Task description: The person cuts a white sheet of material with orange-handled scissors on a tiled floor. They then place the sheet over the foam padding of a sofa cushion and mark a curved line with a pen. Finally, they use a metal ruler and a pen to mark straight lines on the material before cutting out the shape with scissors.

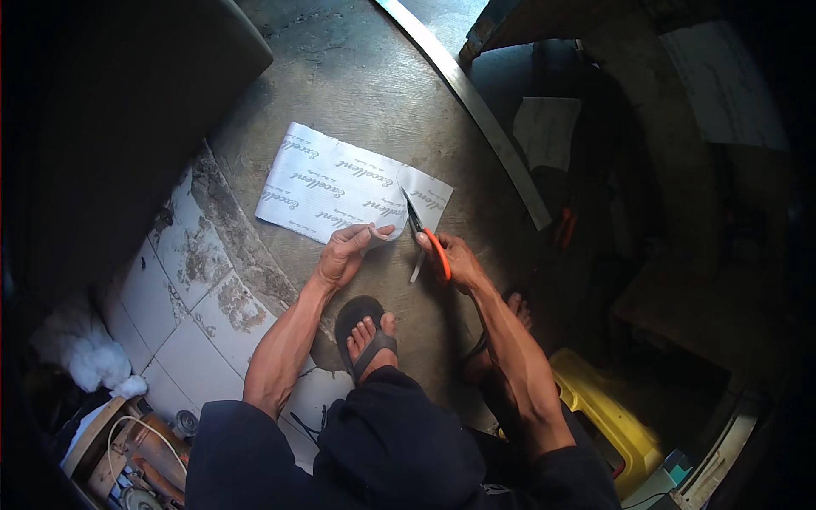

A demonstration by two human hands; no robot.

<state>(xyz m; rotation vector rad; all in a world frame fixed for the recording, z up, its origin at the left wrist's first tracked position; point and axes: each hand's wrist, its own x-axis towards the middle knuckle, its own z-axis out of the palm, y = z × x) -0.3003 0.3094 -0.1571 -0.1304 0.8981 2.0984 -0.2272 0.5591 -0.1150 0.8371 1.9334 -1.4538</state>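
Observation:
A white sheet with grey printed script lies on the concrete floor in front of me. My left hand pinches its near edge, which curls up between thumb and fingers. Orange-handled scissors are in my right hand, their dark blades parted and pointing away from me. The blades reach into the sheet near its right end, where a cut separates a flap on the right. A narrow pale strip hangs just below the scissors, beside my right hand.
A long metal straightedge lies on the floor beyond the sheet. Another white piece and an orange-handled object are at right. White fluff and a box of tools stand at lower left, a yellow case at lower right.

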